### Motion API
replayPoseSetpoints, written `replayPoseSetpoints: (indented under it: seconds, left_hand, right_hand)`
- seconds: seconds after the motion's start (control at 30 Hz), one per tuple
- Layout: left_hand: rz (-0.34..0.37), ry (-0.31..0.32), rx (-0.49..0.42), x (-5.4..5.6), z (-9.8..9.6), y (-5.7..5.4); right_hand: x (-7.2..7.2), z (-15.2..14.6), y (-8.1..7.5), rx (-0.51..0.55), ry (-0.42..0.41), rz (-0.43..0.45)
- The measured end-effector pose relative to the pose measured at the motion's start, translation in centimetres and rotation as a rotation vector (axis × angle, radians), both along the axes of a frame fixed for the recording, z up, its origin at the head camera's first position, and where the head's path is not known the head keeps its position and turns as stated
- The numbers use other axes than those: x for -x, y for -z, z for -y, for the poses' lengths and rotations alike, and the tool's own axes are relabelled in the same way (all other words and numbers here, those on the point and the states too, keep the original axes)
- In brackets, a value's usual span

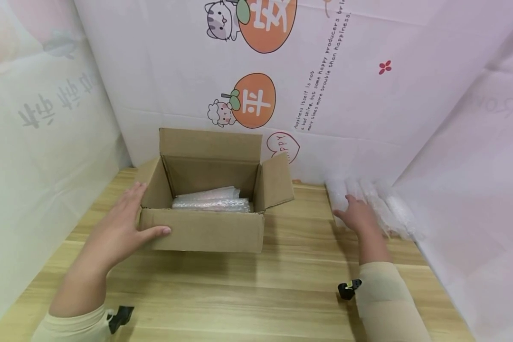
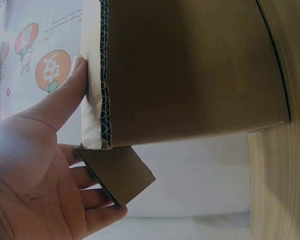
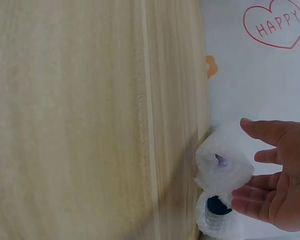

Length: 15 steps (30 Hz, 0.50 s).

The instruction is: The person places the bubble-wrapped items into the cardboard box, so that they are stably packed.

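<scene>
An open cardboard box (image 1: 201, 232) containing bubble-wrapped packages (image 1: 211, 205) sits on the wooden bench (image 1: 299, 289). The left hand (image 1: 120, 227) touches its near left corner; the right hand (image 1: 360, 216) reaches over bubble-wrapped rolls (image 1: 395, 209) at the right.

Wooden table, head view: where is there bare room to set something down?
Bare: the table between the cardboard box and wrapped rolls, plus the stretch before the box between the sleeves. Crowded: the right rear, with the right hand at the rolls.

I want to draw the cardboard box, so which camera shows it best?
The head view: it shows the open box, its flaps and the wrapped packs inside. The left wrist view shows only part of it, close up; the right wrist view shows none.
</scene>
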<state>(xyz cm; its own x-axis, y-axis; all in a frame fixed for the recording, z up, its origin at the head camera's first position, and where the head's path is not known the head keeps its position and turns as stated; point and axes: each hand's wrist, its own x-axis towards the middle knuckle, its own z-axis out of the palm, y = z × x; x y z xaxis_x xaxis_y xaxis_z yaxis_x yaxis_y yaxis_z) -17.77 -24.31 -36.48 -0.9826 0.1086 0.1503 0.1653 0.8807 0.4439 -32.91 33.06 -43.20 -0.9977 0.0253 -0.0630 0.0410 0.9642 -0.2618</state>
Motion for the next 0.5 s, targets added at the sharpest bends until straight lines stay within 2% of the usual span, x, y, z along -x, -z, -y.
replayPoseSetpoints:
  seconds: [0.23, 0.5]
  left_hand:
    - [-0.009, 0.002, -0.002, 0.1, 0.0, 0.0]
    - [-0.019, 0.001, -0.001, 0.1, 0.0, 0.1]
  right_hand:
    - [0.5, 0.7, 0.2, -0.061, 0.020, 0.058]
    - [1.2, 1.4, 1.3, -0.045, 0.071, 0.075]
